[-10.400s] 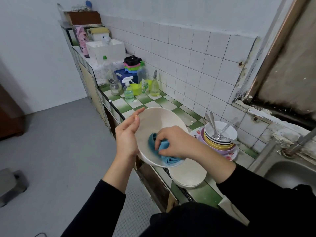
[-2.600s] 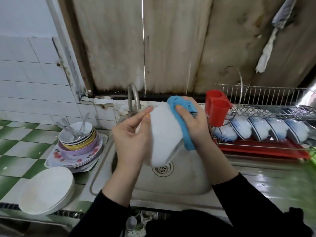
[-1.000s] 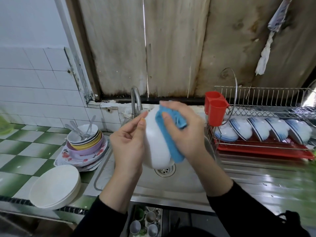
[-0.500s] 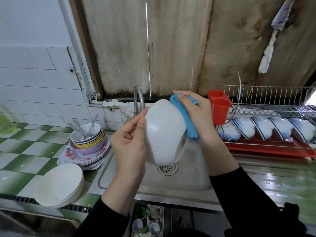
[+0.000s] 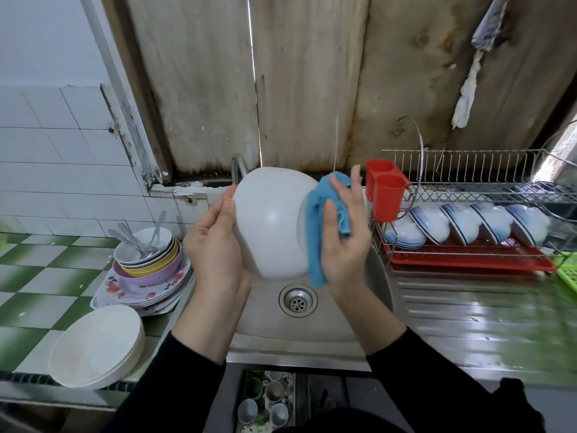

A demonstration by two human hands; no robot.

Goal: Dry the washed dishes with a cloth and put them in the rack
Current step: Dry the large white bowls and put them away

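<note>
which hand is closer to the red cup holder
Right. The right hand, pressing the cloth on the bowl, is just left of the red cup holder; the left hand grips the bowl's opposite side, farther left.

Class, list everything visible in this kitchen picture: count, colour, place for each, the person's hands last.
white bowl: one, white, held above the sink
blue cloth: one, blue, against that bowl's right side
stacked bowls: a few, white, near left of the counter
dish pile: one, mixed colours, spoons on top, left of sink
rack bowls: at least five, blue-rimmed white, in the dish rack
cutlery holder: one, red, rack's left end
left hand: one, holds the white bowl
right hand: one, grips the cloth
</note>
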